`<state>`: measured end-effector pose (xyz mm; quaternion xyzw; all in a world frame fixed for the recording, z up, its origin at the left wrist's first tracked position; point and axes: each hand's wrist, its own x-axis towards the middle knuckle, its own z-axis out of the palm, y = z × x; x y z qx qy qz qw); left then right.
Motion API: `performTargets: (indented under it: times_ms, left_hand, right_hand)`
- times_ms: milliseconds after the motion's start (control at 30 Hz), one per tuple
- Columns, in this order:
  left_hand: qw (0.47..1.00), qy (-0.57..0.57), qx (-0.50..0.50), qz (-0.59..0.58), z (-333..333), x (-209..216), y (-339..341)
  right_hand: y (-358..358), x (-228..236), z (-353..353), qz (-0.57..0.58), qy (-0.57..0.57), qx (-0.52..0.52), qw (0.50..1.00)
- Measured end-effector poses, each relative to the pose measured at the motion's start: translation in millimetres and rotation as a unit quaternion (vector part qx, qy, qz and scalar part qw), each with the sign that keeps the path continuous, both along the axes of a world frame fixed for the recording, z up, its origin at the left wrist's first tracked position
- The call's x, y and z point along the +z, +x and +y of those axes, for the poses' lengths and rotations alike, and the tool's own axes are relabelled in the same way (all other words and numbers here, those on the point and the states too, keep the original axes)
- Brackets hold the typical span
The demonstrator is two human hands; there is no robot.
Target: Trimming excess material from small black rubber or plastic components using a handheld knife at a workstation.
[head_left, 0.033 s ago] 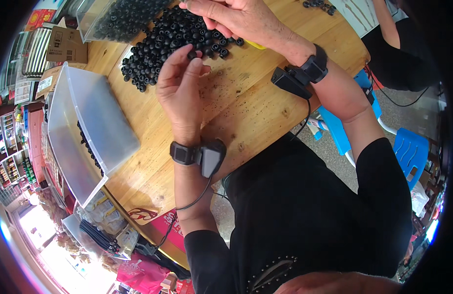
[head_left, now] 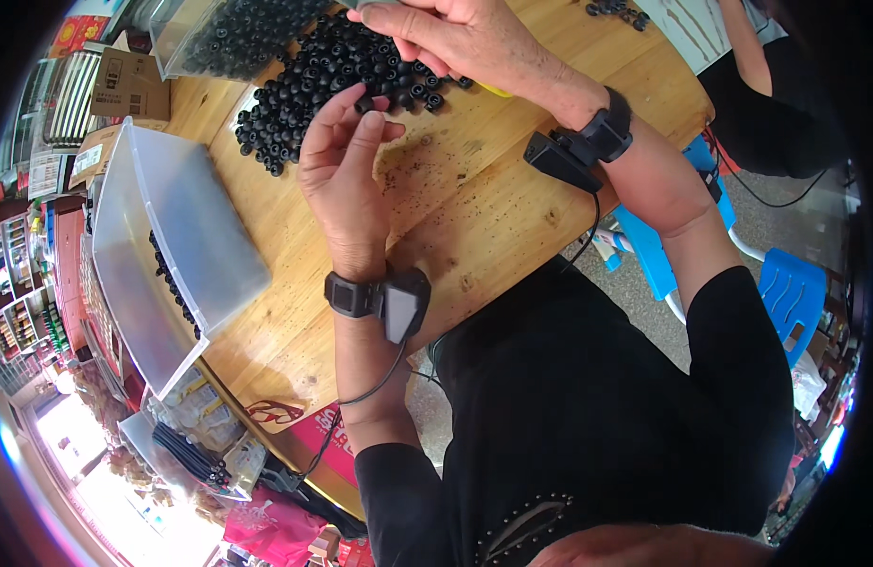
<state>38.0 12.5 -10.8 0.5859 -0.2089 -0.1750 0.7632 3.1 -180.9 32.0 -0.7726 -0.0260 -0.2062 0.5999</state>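
Pinching 1 black piece (head_left: 364, 104): left of 2 hands (head_left: 342, 184) (head_left: 488, 47); 2 bins (head_left: 205, 203) (head_left: 172, 42).

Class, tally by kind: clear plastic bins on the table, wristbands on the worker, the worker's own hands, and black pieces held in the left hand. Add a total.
Clear plastic bins: 2
Black wristbands: 2
Hands, left and right: 2
Black piece in the left hand: 1
Total: 7
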Motion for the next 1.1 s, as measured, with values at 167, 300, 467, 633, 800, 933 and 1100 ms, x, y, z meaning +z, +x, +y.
performTargets:
  times_ms: [167,300,467,633,800,933,1100]
  left_hand:
    - [0.993,-0.086,-0.009,0.082,1,3,2]
    - [0.991,-0.109,-0.004,0.073,1,-1,4]
    - [0.992,-0.124,0.015,0.007,-1,3,3]
    - [0.991,-0.133,-0.003,0.005,2,2,4]
    - [0.986,-0.161,0.004,0.031,1,4,3]
    - [0.983,-0.180,-0.012,0.030,2,1,4]
    - [0.984,-0.177,-0.027,0.021,2,-1,5]
  right_hand:
    - [1,-9,10,-0.077,-0.062,0.023,0.995]
    - [-4,-8,16,-0.105,-0.088,0.040,0.990]
    - [-4,-7,18,-0.078,-0.070,0.058,0.993]
    - [-3,-8,19,-0.092,-0.088,0.062,0.990]
    - [-2,-8,18,-0.117,-0.106,0.090,0.983]
    - [-3,-8,19,-0.108,-0.099,0.101,0.984]
    - [-3,-10,19,-0.116,-0.112,0.106,0.981]
